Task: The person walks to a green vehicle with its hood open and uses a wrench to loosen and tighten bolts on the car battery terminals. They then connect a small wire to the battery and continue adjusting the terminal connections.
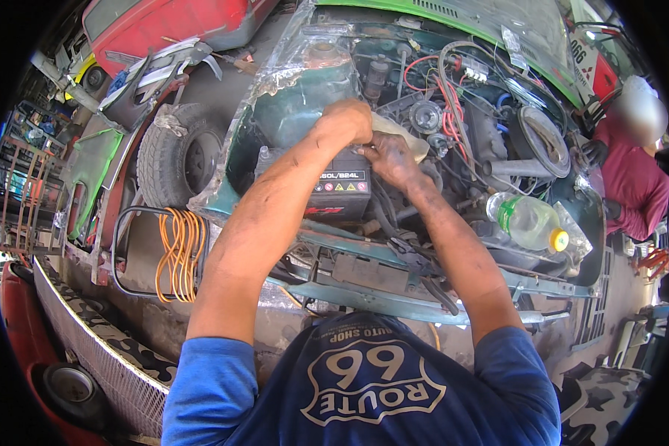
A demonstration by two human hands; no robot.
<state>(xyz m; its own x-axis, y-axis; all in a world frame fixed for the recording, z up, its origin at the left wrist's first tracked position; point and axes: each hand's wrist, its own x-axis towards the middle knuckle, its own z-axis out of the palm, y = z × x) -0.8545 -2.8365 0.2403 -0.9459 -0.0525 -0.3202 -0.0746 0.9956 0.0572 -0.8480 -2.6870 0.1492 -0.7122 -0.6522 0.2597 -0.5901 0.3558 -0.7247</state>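
Note:
My left hand (343, 121) is curled over the rear of the black battery (333, 192) in an open engine bay, its fingers bent down and largely hidden. My right hand (392, 157) is closed beside it at the battery's top, thumb and fingers bent around something small that I cannot make out. Just behind both hands lies a pale, crumpled-looking item (405, 136). Hoses, red wires and a round air filter housing (543, 145) fill the bay to the right. The corroded teal inner fender (286, 104) rises at the left.
A plastic bottle (528, 223) lies at the bay's front right. A person in maroon (635, 178) stands at the car's right side. A loose tyre (163, 156), coiled orange cable (178, 253) and body panels (97, 186) are at left, a red vehicle (152, 30) behind.

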